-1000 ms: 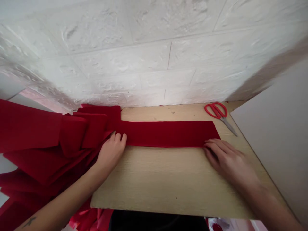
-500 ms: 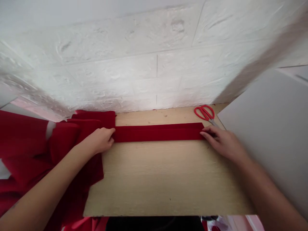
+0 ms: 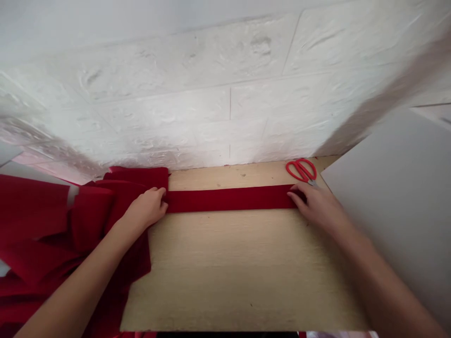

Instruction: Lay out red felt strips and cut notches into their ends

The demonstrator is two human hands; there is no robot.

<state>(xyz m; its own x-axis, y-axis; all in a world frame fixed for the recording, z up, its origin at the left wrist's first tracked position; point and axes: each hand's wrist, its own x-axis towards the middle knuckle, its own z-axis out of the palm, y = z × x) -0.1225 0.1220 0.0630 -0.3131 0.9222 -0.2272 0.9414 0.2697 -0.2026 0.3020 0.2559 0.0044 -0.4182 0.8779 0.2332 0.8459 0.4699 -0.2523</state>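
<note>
A long folded strip of dark red fabric (image 3: pixel 229 199) lies straight across the wooden tabletop (image 3: pixel 218 272). At its left end, my left hand (image 3: pixel 151 205) pinches the strip between thumb and fingers, beside a heap of red fabric (image 3: pixel 123 188). My right hand (image 3: pixel 313 204) grips the far right end, thumb and fingers closed on the cloth. Just beyond the right hand lie scissors (image 3: pixel 302 170) with red handles, their blades partly hidden behind the hand.
A white brick-patterned wall (image 3: pixel 197 108) rises at the table's back edge. On the right stands a plain grey-white panel (image 3: pixel 394 188). More red cloth (image 3: pixel 31 206) is piled and draped on the left side.
The strip's top layer now lies flat over its whole width, where a fold line and slanted right corner showed before. The right hand has shifted slightly left; the view has tilted up a little.
</note>
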